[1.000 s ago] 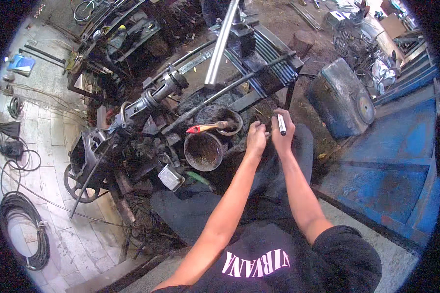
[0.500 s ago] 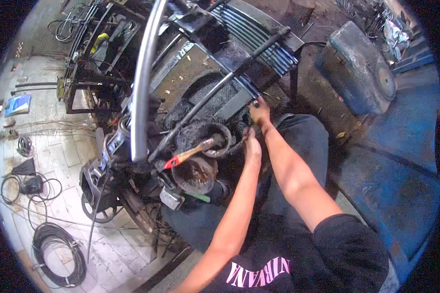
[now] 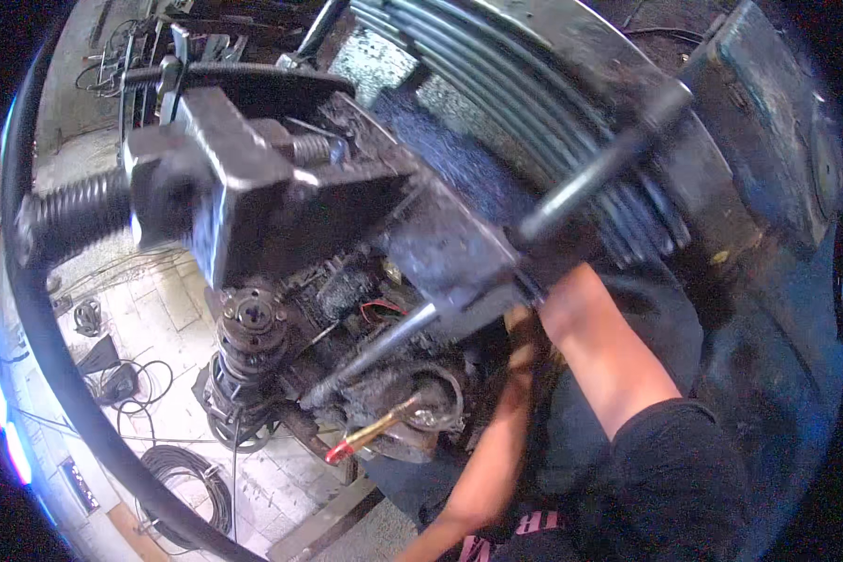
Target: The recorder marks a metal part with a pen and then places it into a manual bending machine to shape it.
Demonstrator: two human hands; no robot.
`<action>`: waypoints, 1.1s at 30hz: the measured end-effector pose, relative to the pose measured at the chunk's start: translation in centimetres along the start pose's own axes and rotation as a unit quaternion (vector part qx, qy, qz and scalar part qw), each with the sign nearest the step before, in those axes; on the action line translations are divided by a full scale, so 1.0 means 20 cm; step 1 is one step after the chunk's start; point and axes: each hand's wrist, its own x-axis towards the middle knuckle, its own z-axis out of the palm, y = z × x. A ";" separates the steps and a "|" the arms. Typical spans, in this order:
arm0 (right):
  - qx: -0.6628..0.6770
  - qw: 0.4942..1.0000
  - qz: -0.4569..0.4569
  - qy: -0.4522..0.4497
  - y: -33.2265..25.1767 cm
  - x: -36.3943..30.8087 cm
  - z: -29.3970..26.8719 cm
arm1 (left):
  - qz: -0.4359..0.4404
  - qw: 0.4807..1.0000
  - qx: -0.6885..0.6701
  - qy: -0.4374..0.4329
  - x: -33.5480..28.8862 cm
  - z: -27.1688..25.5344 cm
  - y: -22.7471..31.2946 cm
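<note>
Both my hands (image 3: 523, 323) are part-hidden by the near plate (image 3: 450, 245), grip I cannot tell; jerking could scrape them

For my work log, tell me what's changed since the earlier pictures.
The view has closed in on the metal frame. The right hand, earlier holding a marker, has reached forward to the frame, which hides it; whether it still grips the marker cannot be seen. The left hand now reaches toward the frame, fingers hidden. The brush and coiled cable stay put.

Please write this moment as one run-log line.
Left hand: mostly hidden by metal frame; right hand: likewise; grip: unseen; red-tipped brush: across bowl
</note>
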 end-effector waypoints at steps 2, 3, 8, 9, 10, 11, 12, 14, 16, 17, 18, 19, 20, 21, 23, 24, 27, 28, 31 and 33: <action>0.092 0.993 -0.062 -0.042 -0.63 -0.02 0.25 | -0.032 0.993 0.099 0.050 -0.36 0.26 -0.84; 0.133 0.986 -0.088 -0.057 -0.94 -0.04 0.33 | -0.042 0.987 0.140 0.072 -0.82 0.58 -0.84; 0.114 0.990 -0.072 -0.048 -0.75 0.09 0.38 | -0.052 0.992 0.106 0.050 -0.93 0.84 -1.01; 0.118 0.989 -0.074 -0.052 -0.78 0.10 0.41 | -0.059 0.991 0.108 0.051 -0.94 0.82 -1.06; 0.123 0.988 -0.078 -0.055 -0.83 0.10 0.45 | -0.065 0.990 0.111 0.053 -0.95 0.79 -1.11; 0.128 0.987 -0.083 -0.059 -0.88 0.10 0.48 | -0.070 0.989 0.114 0.056 -0.96 0.76 -1.16; 0.092 0.993 -0.058 -0.051 -0.62 0.11 0.44 | -0.072 0.994 0.073 0.032 -0.75 0.70 -0.95; 0.079 0.994 -0.048 -0.051 -0.56 0.09 0.46 | -0.081 0.995 0.056 0.019 -0.72 0.65 -0.90; 0.104 0.991 -0.066 -0.059 -0.79 0.07 0.52 | -0.091 0.992 0.077 0.034 -0.92 0.67 -1.14; 0.103 0.991 -0.069 -0.058 -0.82 0.08 0.52 | -0.094 0.992 0.074 0.036 -0.95 0.68 -1.21; 0.103 0.990 -0.072 -0.057 -0.85 0.08 0.53 | -0.097 0.992 0.070 0.037 -0.98 0.69 -1.26; 0.099 0.991 -0.071 -0.057 -0.83 0.09 0.53 | -0.100 0.992 0.064 0.036 -0.98 0.71 -1.28; 0.095 0.991 -0.071 -0.057 -0.82 0.10 0.53 | -0.105 0.992 0.058 0.035 -0.99 0.71 -1.30; 0.092 0.991 -0.072 -0.058 -0.81 0.10 0.54 | -0.109 0.992 0.052 0.034 -0.99 0.72 -1.32; 0.087 0.992 -0.074 -0.061 -0.81 0.12 0.55 | -0.120 0.991 0.043 0.034 -1.00 0.73 -1.36; 0.078 0.992 -0.074 -0.061 -0.78 0.14 0.54 | -0.125 0.991 0.031 0.032 -0.97 0.74 -1.34; 0.076 0.992 -0.085 -0.055 -0.82 0.22 0.52 | -0.130 0.990 0.020 0.040 -0.92 0.72 -1.39; 0.073 0.992 -0.087 -0.055 -0.82 0.23 0.52 | -0.134 0.990 0.015 0.040 -0.91 0.72 -1.40; 0.067 0.992 -0.093 -0.056 -0.83 0.28 0.53 | -0.146 0.988 0.001 0.042 -0.88 0.71 -1.44; 0.064 0.992 -0.097 -0.058 -0.83 0.30 0.53 | -0.156 0.987 -0.007 0.043 -0.87 0.70 -1.45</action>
